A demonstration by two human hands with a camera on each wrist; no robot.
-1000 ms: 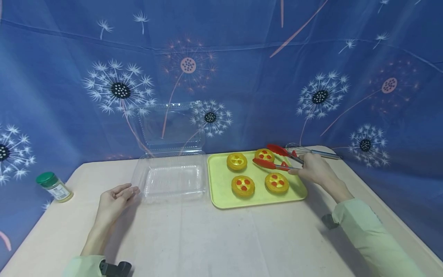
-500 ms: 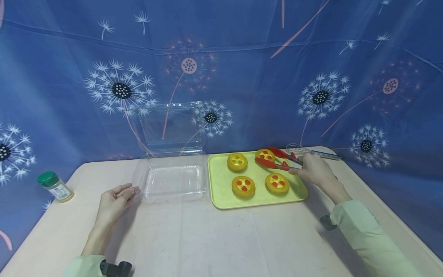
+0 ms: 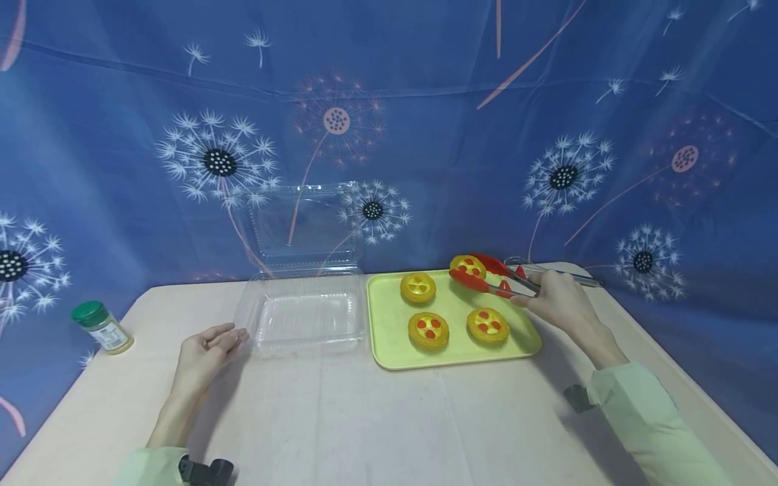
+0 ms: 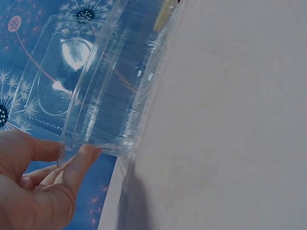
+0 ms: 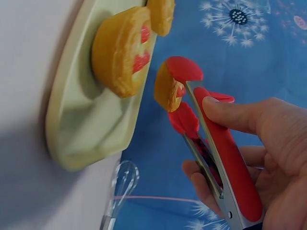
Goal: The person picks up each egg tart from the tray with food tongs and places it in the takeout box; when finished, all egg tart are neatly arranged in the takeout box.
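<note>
Both stretched forward, left grip (image 3: 203, 356) pinches clear box (image 3: 308, 314), right grip (image 3: 565, 304) clasps red tongs (image 5: 232, 172).

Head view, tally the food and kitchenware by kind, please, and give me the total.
Tarts: 4
Tongs: 1
Clear box: 1
Tray: 1
Whisk: 1
Jar: 1
Total: 9

Room before tray (image 3: 389, 337); whisk (image 5: 117, 196) perhaps obstructs rear right
</note>
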